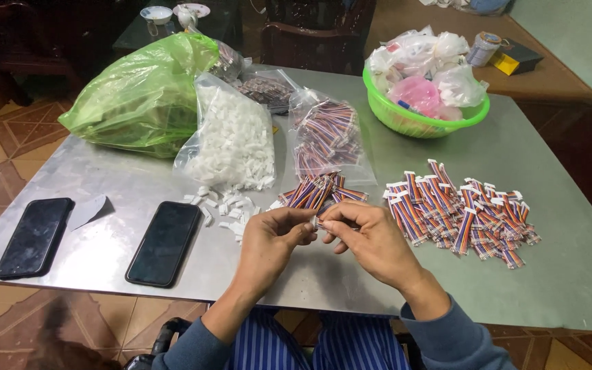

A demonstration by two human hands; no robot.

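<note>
Left hand and right hand: fingertips pinched together on one small ribbon cable piece, mostly hidden between them, above the near edge of the dull grey metal table.

Loose striped ribbon cables: small fan just beyond the hands.

Finished cables with white plugs: flat heap toward the right edge.

White plastic connectors: scattered chips left of the hands, below a clear crinkled bag of connectors.

Two black glossy phones: near left corner.

Green slotted plastic basket: far right.
</note>
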